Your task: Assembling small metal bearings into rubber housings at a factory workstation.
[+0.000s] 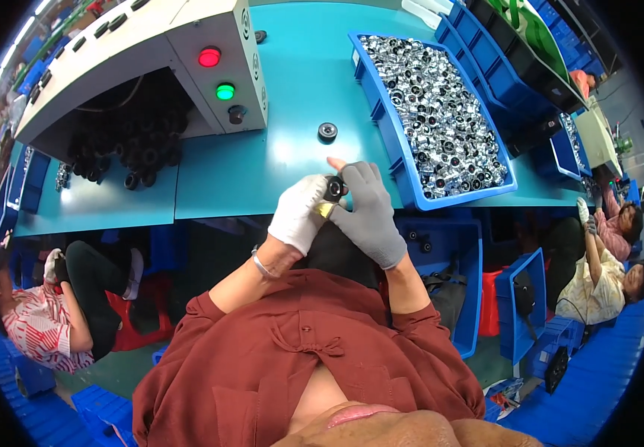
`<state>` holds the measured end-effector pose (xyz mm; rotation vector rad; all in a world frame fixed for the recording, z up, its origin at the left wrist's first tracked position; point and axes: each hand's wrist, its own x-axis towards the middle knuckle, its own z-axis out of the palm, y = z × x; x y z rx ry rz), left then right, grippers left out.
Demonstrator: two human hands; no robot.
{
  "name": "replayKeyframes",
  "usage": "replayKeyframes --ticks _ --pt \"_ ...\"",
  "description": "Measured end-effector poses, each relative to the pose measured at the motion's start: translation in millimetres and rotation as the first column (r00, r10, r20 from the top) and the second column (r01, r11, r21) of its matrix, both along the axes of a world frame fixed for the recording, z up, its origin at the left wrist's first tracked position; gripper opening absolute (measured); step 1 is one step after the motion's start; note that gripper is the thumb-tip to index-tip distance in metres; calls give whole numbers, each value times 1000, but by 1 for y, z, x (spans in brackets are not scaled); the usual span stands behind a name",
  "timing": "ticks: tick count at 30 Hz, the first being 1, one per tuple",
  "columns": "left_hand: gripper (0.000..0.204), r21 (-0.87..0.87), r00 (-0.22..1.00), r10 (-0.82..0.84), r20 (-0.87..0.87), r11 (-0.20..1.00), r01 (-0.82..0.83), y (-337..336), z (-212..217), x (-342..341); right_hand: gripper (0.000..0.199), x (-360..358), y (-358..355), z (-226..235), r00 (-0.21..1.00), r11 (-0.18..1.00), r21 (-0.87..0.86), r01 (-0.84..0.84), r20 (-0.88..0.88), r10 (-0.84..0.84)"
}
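Observation:
My left hand point(301, 211), in a white glove, grips a small black wheel point(334, 188) just past the table's near edge. From the right, my right hand point(370, 216), in a grey glove, closes on the same wheel, with one bare fingertip sticking out beyond it. A small yellow patch point(325, 209) shows between the hands; what it belongs to I cannot make out. Another black wheel point(327, 132) with a pale ring lies on the green tabletop point(292, 89), a little beyond my fingers.
At the left stands a white machine point(221, 22) with red and green lamps, a heap of black wheels point(139, 149) under its opening. A blue crate point(381, 123) full of shiny clear-and-black parts is on the right. Below the table sits another blue bin point(472, 298). Co-workers sit on both sides.

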<state>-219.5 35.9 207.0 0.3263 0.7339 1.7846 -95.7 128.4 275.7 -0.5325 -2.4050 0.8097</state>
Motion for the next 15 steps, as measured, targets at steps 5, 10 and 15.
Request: replayKeyframes --ticks 5,10,15 --pt "45 -11 924 -40 380 999 48 2 9 5 51 6 5 -4 987 978 -209 -18 -158 -15" --pt "42 -25 920 -85 382 994 102 2 10 7 44 6 2 -4 984 972 -235 2 -170 -43" --pt "45 37 919 -131 373 991 126 3 9 0 37 -3 1 -7 985 970 -241 19 -162 -60"
